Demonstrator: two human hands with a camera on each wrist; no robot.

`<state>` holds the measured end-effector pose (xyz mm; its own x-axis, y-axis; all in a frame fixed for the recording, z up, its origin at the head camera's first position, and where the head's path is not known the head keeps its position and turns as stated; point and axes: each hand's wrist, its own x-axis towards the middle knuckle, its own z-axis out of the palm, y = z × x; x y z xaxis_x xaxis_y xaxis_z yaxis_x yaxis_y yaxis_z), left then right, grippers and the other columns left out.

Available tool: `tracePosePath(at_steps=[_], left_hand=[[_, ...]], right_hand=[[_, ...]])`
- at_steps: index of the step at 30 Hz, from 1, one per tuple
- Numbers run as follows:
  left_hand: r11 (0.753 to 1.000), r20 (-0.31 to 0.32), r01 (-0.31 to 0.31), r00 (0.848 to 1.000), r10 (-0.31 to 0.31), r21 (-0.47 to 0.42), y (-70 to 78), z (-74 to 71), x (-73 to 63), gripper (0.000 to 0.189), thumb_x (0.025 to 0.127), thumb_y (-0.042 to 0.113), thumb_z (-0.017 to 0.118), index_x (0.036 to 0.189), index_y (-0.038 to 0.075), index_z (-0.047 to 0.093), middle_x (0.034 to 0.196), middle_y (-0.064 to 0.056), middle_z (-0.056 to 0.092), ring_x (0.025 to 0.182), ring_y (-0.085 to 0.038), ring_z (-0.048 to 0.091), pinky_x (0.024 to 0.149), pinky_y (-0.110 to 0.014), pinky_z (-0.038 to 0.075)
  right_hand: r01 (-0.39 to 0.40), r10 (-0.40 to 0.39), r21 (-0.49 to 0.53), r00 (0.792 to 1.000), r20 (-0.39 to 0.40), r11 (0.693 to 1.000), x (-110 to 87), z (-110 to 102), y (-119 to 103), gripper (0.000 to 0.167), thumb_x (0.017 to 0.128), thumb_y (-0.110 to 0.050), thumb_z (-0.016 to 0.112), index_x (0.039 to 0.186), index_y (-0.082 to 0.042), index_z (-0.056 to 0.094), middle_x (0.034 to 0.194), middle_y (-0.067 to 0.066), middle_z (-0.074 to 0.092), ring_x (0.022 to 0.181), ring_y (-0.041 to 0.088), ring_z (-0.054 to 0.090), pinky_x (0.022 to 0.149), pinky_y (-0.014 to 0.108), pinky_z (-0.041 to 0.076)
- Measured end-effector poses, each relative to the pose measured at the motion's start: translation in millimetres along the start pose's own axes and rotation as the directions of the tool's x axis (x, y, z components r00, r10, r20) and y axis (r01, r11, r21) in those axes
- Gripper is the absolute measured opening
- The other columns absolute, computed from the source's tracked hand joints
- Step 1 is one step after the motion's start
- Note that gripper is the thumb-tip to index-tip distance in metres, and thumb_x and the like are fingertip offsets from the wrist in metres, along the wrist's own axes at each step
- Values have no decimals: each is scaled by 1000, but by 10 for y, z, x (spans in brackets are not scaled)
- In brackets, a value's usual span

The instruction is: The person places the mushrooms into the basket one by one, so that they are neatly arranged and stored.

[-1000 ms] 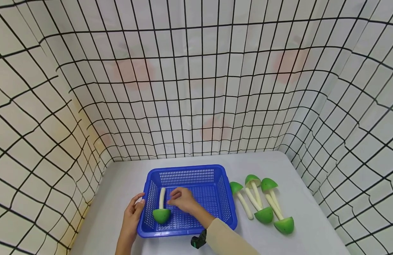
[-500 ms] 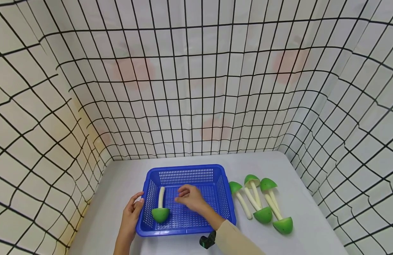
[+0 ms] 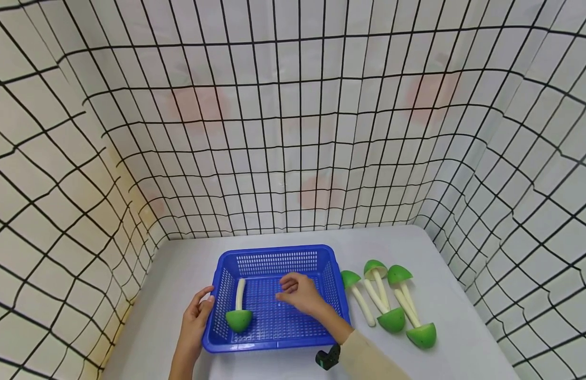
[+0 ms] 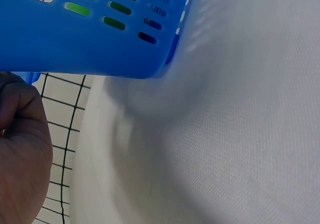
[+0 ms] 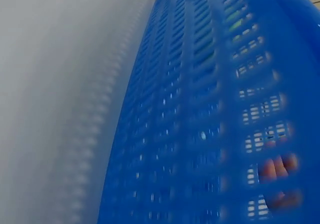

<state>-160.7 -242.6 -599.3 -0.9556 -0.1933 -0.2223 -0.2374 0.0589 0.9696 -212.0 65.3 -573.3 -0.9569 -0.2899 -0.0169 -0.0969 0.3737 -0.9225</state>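
A blue plastic basket (image 3: 274, 345) stands on the white table. Inside it, near the left wall, lies one toy mushroom (image 3: 239, 320) with a green cap towards me and a white stem pointing away. My left hand (image 3: 192, 322) holds the basket's left rim with bent fingers; in the left wrist view that hand (image 4: 22, 149) shows beside the basket corner. My right hand (image 3: 302, 294) hovers over the basket's middle, fingers loosely bent and holding nothing. Through the holes of the basket wall (image 5: 190, 109), the right wrist view shows only some fingertips (image 5: 272, 169).
Several more green-capped mushrooms (image 3: 391, 320) lie on the white table (image 3: 464, 338) right of the basket, some with stems side by side. White cloth walls with a black grid (image 3: 293, 132) enclose the table at the back and both sides.
My right hand has moved right, away from the mushroom in the basket. The basket has shifted very slightly left, with my left hand staying at its rim.
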Motion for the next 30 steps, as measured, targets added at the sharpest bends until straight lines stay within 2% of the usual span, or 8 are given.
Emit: tracePosePath(at_steps=[6,16,22,30], left_hand=[[1000,-6,-4,1000,4,9,-2,-11,2,56,103,53,56,151,26,47,118,-10,67,93,-16,67,76,-28,60],[1000,4,-5,1000,5,2,11,-2,1,55,103,51,56,151,25,47,120,-13,67,93,-17,68,76,-29,60],[1000,2,-5,1000,5,0,18,-7,2,55,103,52,56,151,25,47,118,-12,67,90,-16,68,75,-29,60],[1000,8,-5,1000,5,2,23,-1,-5,56,103,52,56,151,25,47,121,-13,67,92,-16,68,76,-28,60]], right_hand=[[11,-11,-37,1000,-11,999,-52,-141,42,40,86,-21,84,117,-2,68,108,10,70,94,18,65,80,29,56],[8,-10,-63,999,-43,998,-142,-402,38,43,87,-22,84,120,-2,67,107,9,70,96,18,66,82,28,57],[18,-20,-33,998,-64,999,-176,-574,23,40,87,-22,84,120,-5,67,109,13,70,97,19,67,80,26,57],[29,-31,-30,998,-53,999,-222,-786,25,45,89,-21,82,126,-1,64,113,14,68,99,19,66,85,27,57]])
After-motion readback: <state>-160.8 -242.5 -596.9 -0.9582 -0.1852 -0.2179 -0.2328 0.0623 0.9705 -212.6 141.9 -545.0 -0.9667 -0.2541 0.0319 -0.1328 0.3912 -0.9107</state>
